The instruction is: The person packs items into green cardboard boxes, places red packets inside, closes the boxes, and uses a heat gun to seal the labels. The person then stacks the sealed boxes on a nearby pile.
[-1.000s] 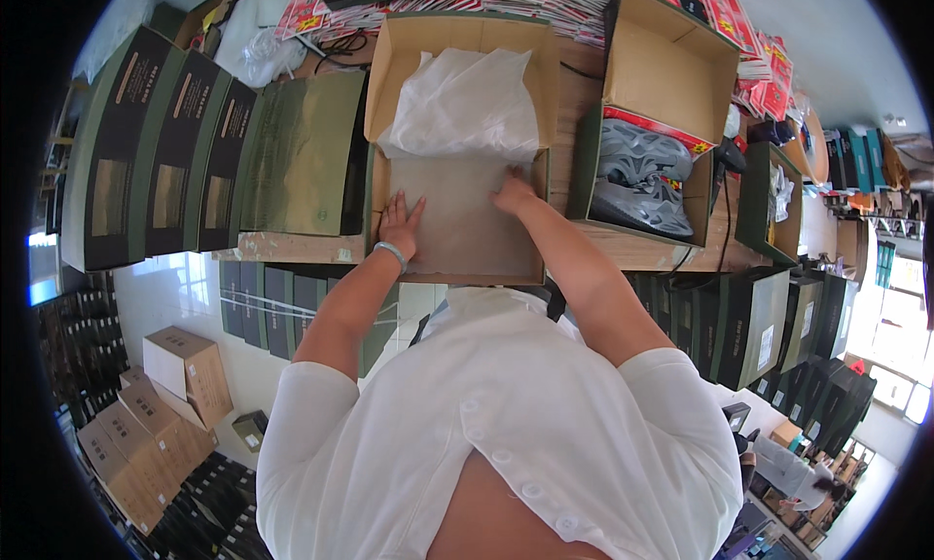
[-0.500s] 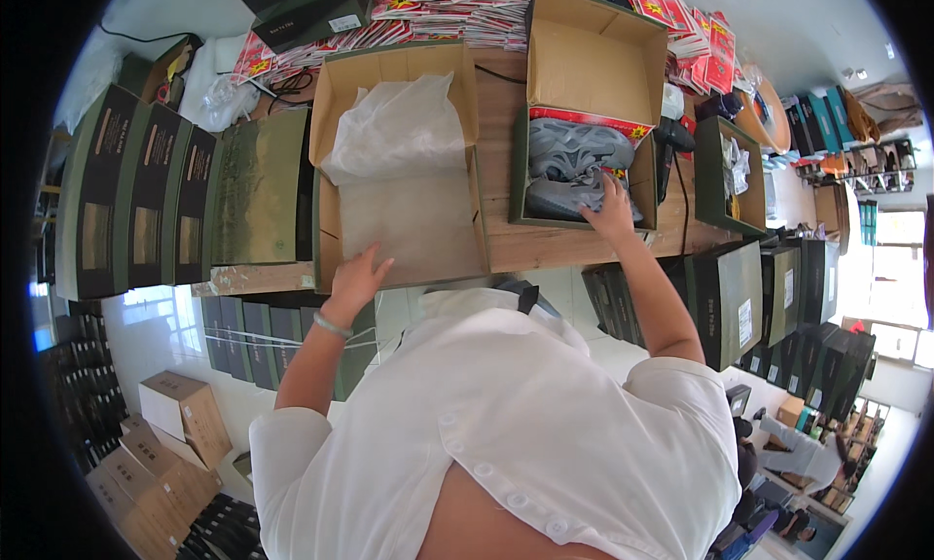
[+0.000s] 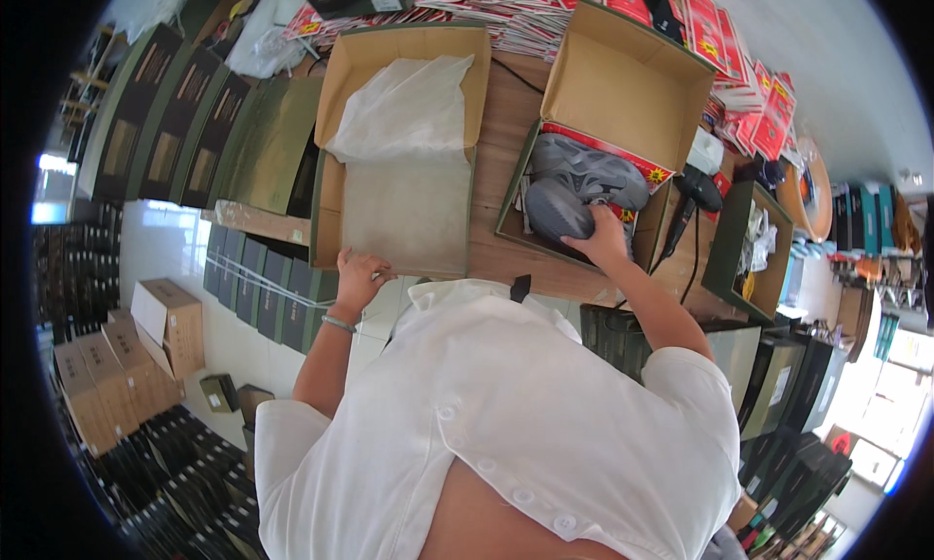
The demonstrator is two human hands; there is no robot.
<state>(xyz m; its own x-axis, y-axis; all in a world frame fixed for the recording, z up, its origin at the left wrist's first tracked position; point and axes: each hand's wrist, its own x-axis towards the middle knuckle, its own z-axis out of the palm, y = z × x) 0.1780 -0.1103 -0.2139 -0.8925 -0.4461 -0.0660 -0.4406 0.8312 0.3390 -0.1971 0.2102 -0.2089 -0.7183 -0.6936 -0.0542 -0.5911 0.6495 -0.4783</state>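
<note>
My right hand (image 3: pixel 600 237) is closed on a grey sneaker (image 3: pixel 556 212), its sole partly turned up, inside an open shoebox (image 3: pixel 634 93) with its lid tipped back. A second grey sneaker (image 3: pixel 593 166) lies just behind it, and a red printed card (image 3: pixel 559 130) shows along the back of that box. To the left stands another open shoebox (image 3: pixel 475 205), lined with white tissue paper (image 3: pixel 399 112). At its near edge rests my left hand (image 3: pixel 362 273), fingers apart and loosely bent, holding nothing.
Stacks of red printed cards (image 3: pixel 516 10) line the back of the wooden table (image 3: pixel 506 132). A black hand tool with a cord (image 3: pixel 689 195) and a small open box (image 3: pixel 749 239) are at the right. Closed dark shoeboxes (image 3: pixel 180 137) stand at the left.
My right hand has gripped the nearer sneaker and turned it partly up in the box. My left hand has drawn back slightly to the box's near edge. The view has shifted.
</note>
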